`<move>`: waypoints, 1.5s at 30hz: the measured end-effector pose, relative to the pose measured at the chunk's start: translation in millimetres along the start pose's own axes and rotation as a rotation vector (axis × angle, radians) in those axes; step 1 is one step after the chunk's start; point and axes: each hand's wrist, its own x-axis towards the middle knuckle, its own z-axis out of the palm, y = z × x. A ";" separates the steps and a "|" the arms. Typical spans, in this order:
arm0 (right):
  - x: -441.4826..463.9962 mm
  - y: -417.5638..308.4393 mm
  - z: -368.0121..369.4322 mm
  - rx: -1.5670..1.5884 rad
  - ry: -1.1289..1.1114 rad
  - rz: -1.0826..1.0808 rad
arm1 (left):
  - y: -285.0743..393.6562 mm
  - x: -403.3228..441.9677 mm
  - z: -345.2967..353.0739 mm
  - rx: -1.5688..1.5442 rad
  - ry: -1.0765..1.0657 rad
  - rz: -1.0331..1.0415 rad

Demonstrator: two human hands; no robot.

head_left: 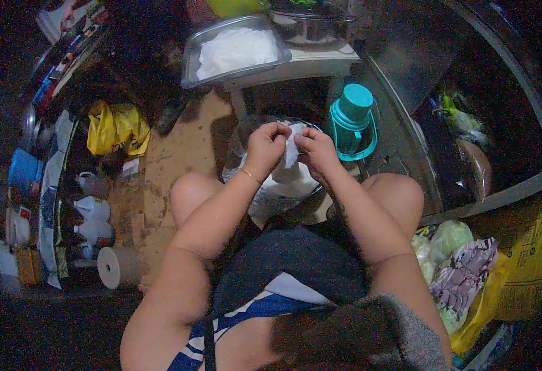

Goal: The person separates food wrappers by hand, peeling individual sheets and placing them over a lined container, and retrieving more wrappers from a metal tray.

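My left hand [267, 147] and my right hand [318, 151] are close together in front of my knees. Between them hangs a thin, soft white sheet [292, 148], pinched at its edges by the fingers of both hands. It looks like tissue or a thin wrapper; I cannot tell which. Just below is a clear plastic bag [265, 201] around a container with white material [292, 182] in it, partly hidden by my hands. Farther off, a clear plastic tray [190, 59] holds a heap of similar white material [240, 51].
Right of my hands stands a teal bucket [348, 136] with a teal cup on top. A metal pot [308, 28] sits at the back. At left lie a yellow bag [118, 128], white jugs [93, 219] and a large roll [119, 268]. Cabbage [451, 238] rests at lower right.
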 end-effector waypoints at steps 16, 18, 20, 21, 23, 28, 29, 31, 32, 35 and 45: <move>-15.6 -25.7 10.9 -0.356 0.098 -0.182 | 3.5 1.2 6.8 0.416 0.072 0.261; -11.6 -19.9 9.4 -0.274 0.117 -0.102 | 0.4 1.2 7.6 0.312 0.061 0.118; -8.0 -16.2 4.7 -0.261 0.137 -0.057 | -2.6 0.8 5.9 0.120 0.013 -0.131; -9.0 -20.1 3.4 -0.288 0.147 -0.050 | -2.0 0.7 4.6 0.083 0.017 -0.160; -4.8 -17.0 -2.3 -0.297 0.136 -0.051 | -0.6 0.7 2.7 0.008 0.024 -0.220; 1.3 -10.1 -4.6 -0.193 0.042 -0.013 | 12.4 -5.2 6.0 0.129 0.068 -0.056; -1.4 -14.2 -2.6 -0.175 0.033 0.001 | 14.5 -5.8 6.5 0.137 0.067 -0.016; -10.5 -25.6 2.0 -0.155 0.037 0.020 | 6.7 -4.3 8.6 0.153 0.094 0.009; -6.7 -20.8 -0.6 -0.173 0.026 0.012 | 2.9 -2.1 8.7 0.161 0.110 0.041; 1.8 -11.7 -6.7 -0.146 0.008 0.012 | 2.8 0.6 6.5 0.136 0.094 0.028; -15.7 -57.9 -12.4 0.788 -0.226 0.065 | 4.9 20.4 -28.6 -0.316 0.142 -0.253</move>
